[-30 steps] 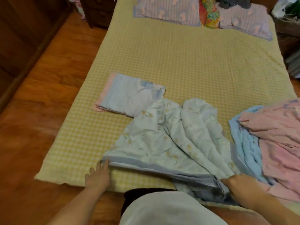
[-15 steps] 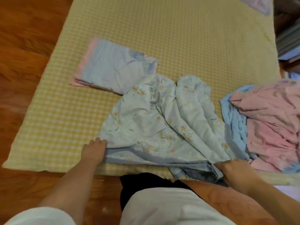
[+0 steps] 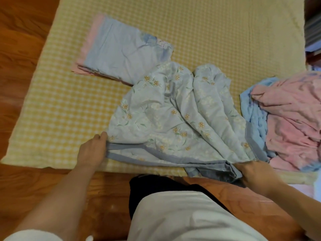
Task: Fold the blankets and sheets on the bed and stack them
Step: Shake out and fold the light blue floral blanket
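A bed (image 3: 52, 105) covered in a yellow-and-white checked sheet fills most of the view, with an orange-brown wooden floor (image 3: 20, 49) along its left side and near edge. Three lots of bedding lie on it. One folded pale blue sheet with a pink border (image 3: 121, 51) lies flat toward the far left. One crumpled heap of pink fabric mixed with bright blue cloth (image 3: 286, 122) sits at the right edge. Between them, one rumpled light blue quilt printed with small orange flowers and edged in grey-blue (image 3: 173, 115) is spread in loose ridges; its far corner overlaps the folded sheet, and its right side touches the pink heap.

Both hands are at the quilt's near border, well apart. The left hand (image 3: 93, 152) pinches the left corner of the grey-blue edge against the bed. The right hand (image 3: 255, 173) grips the bunched right corner, which hangs just over the bed's near edge. A white-clad torso (image 3: 182, 216) shows below.
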`<state>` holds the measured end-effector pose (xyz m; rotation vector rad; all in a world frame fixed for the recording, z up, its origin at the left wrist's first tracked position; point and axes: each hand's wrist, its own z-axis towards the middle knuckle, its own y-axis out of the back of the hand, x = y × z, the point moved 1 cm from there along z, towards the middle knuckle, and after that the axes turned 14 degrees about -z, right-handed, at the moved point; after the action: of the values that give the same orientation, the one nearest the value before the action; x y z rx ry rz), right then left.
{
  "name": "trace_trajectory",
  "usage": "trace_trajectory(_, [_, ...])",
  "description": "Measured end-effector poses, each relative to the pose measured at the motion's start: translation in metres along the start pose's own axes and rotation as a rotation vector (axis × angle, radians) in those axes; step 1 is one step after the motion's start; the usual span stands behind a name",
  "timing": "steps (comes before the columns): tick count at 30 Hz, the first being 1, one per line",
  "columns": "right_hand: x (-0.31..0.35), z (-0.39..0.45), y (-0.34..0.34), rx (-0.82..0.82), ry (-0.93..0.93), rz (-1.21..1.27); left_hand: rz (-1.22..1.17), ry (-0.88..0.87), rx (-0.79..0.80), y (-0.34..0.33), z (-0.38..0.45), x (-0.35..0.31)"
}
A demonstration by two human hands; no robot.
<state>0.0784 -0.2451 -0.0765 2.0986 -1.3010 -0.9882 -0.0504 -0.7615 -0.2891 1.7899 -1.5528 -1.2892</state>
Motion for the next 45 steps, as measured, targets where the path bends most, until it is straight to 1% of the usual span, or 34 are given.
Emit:
trace_trajectory(1, [0.002, 0.000, 0.001, 0.011, -0.007, -0.003, -0.008, -0.048, 0.008, -0.001, 0.000, 0.006])
trace_trajectory(3, [0.003, -0.001, 0.000, 0.019, -0.023, -0.003, 0.015, -0.169, 0.108, -0.006, -0.001, 0.011])
trace_trajectory(5, [0.004, -0.001, 0.000, -0.006, -0.027, 0.018, 0.080, -0.239, 0.190, -0.012, 0.003, 0.008])
trace_trajectory(7, [0.008, -0.003, 0.003, -0.032, -0.014, 0.042, 0.074, -0.211, 0.206, -0.017, 0.012, 0.000])
trace_trajectory(10, [0.014, -0.004, 0.003, -0.080, 0.021, 0.074, 0.028, -0.037, 0.226, -0.027, 0.025, -0.007])
trace_trajectory(12, [0.014, -0.005, -0.001, -0.085, 0.017, 0.091, 0.058, 0.026, 0.233, -0.027, 0.030, -0.011])
trace_trajectory(14, [0.016, -0.005, -0.004, -0.081, 0.003, 0.101, 0.098, 0.023, 0.245, -0.023, 0.031, -0.013])
trace_trajectory(16, [0.018, -0.005, -0.007, -0.068, 0.003, 0.103, 0.061, -0.003, 0.171, -0.015, 0.031, -0.008])
trace_trajectory(17, [0.018, -0.005, -0.005, -0.056, -0.001, 0.095, -0.045, 0.011, 0.078, -0.010, 0.030, -0.003])
trace_trajectory(18, [0.018, -0.006, -0.007, -0.057, -0.003, 0.076, -0.206, 0.070, -0.048, -0.004, 0.028, 0.002])
trace_trajectory(19, [0.017, -0.007, -0.007, -0.049, -0.003, 0.052, -0.390, 0.188, -0.189, 0.000, 0.026, 0.013])
trace_trajectory(21, [0.016, -0.008, -0.010, -0.050, 0.037, 0.000, -0.824, 0.527, -0.424, 0.013, 0.020, 0.034])
trace_trajectory(22, [0.016, -0.007, -0.012, -0.055, 0.066, -0.032, -1.068, 0.707, -0.472, 0.017, 0.016, 0.044])
trace_trajectory(23, [0.017, -0.006, -0.013, -0.044, 0.096, -0.067, -1.294, 0.855, -0.450, 0.018, 0.010, 0.052])
trace_trajectory(24, [0.018, -0.004, -0.017, -0.057, 0.132, -0.108, -1.483, 0.960, -0.372, 0.017, 0.004, 0.057])
trace_trajectory(26, [0.024, -0.002, -0.024, -0.083, 0.186, -0.177, -1.724, 1.057, -0.171, 0.017, -0.007, 0.057])
trace_trajectory(27, [0.028, -0.002, -0.026, -0.103, 0.202, -0.215, -1.801, 1.077, -0.115, 0.017, -0.010, 0.053])
trace_trajectory(29, [0.038, -0.004, -0.031, -0.151, 0.244, -0.261, -1.896, 1.086, -0.113, 0.018, -0.009, 0.047])
trace_trajectory(30, [0.043, -0.005, -0.034, -0.163, 0.268, -0.268, -1.948, 1.084, -0.173, 0.021, -0.007, 0.043])
trace_trajectory(31, [0.047, -0.005, -0.037, -0.160, 0.292, -0.272, -1.995, 1.088, -0.274, 0.023, -0.004, 0.043])
trace_trajectory(32, [0.050, -0.005, -0.039, -0.153, 0.317, -0.270, -2.093, 1.080, -0.400, 0.024, -0.002, 0.042])
trace_trajectory(33, [0.053, -0.004, -0.040, -0.143, 0.336, -0.257, -2.123, 1.079, -0.468, 0.028, 0.003, 0.037])
trace_trajectory(34, [0.056, -0.003, -0.039, -0.136, 0.355, -0.236, -2.074, 1.109, -0.531, 0.035, 0.003, 0.029])
trace_trajectory(35, [0.058, -0.001, -0.035, -0.120, 0.361, -0.211, -1.948, 1.150, -0.552, 0.035, 0.002, 0.022])
trace_trajectory(36, [0.061, 0.002, -0.029, -0.101, 0.367, -0.188, -1.738, 1.188, -0.574, 0.038, -0.002, 0.004])
trace_trajectory(37, [0.063, 0.005, -0.022, -0.075, 0.365, -0.170, -1.473, 1.220, -0.490, 0.038, -0.009, -0.016])
trace_trajectory(38, [0.067, 0.007, -0.014, -0.052, 0.366, -0.150, -1.409, 1.208, -0.383, 0.035, -0.019, -0.041])
trace_trajectory(39, [0.071, 0.008, -0.006, -0.023, 0.358, -0.122, -1.492, 1.135, -0.212, 0.031, -0.030, -0.072])
trace_trajectory(40, [0.076, 0.011, 0.002, -0.010, 0.348, -0.092, -1.668, 1.099, 0.057, 0.025, -0.046, -0.107])
trace_trajectory(41, [0.081, 0.013, 0.009, -0.015, 0.335, -0.074, -1.717, 1.029, 0.408, 0.026, -0.066, -0.144])
trace_trajectory(42, [0.088, 0.015, 0.016, -0.030, 0.326, -0.072, -1.683, 0.909, 0.731, 0.027, -0.083, -0.179])
trace_trajectory(43, [0.096, 0.016, 0.023, -0.046, 0.324, -0.079, -1.601, 0.793, 0.967, 0.027, -0.098, -0.210])
trace_trajectory(44, [0.103, 0.017, 0.031, -0.055, 0.330, -0.097, -1.537, 0.718, 1.108, 0.026, -0.107, -0.237])
trace_trajectory(45, [0.109, 0.018, 0.038, -0.083, 0.331, -0.133, -1.519, 0.687, 1.148, 0.024, -0.111, -0.255])
